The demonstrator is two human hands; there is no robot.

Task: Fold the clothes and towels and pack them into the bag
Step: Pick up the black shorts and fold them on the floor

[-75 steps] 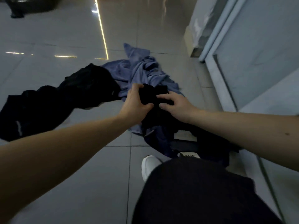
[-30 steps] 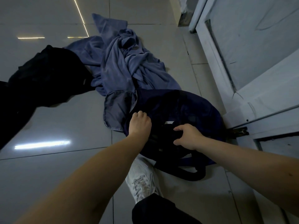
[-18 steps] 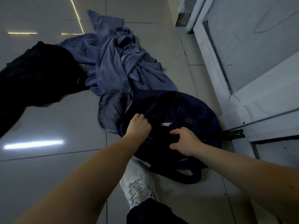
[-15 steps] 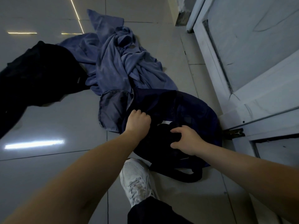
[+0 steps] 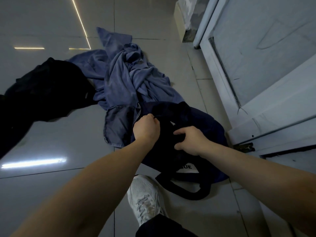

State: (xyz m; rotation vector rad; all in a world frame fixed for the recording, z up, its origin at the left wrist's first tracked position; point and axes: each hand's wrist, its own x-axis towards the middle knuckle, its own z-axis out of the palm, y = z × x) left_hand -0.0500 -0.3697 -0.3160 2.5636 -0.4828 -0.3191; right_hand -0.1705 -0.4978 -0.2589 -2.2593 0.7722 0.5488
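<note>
I am packing: my left hand (image 5: 147, 128) is clenching the navy bag's (image 5: 205, 124) rim. My right hand (image 5: 189, 142), fingers curled round a folded black garment (image 5: 168, 135), is pushing it inside. The next move is calling for release, then fetching the crumpled blue clothes (image 5: 130, 82) beyond my left hand. The bag is lying under both hands, mouth facing me, its long axis seemingly running far-left to near-right.
</note>
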